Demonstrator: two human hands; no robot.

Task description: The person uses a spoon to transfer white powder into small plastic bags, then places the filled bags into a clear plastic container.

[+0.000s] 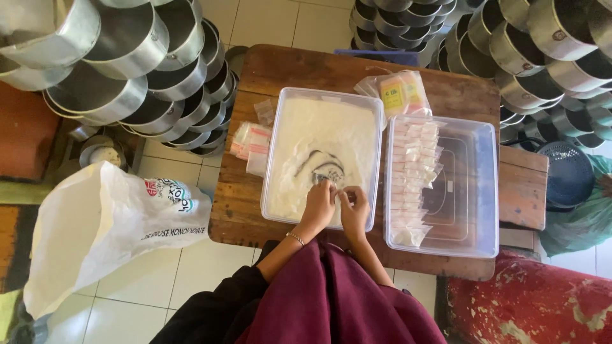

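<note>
- The left hand (319, 202) and right hand (354, 210) pinch one small clear sachet (336, 191) between their fingertips, over the near edge of the tub of white powder (299, 140).
- Pressing evenly along the sachet's mouth — over the tub — would likely seal it cleanly.
- Right: a clear tub (472, 191) holding a row of filled sachets (414, 178).
- Far: a yellow-labelled bag (400, 94); left, a white sack (102, 223).

The wooden table (287, 67) is crowded. A tub of white powder (322, 137) fills the middle, and a clear tub (468, 191) with small packets sits just beside it on the right. Little bags (250, 140) block the left edge. The far edge has bare wood to pass over.
</note>
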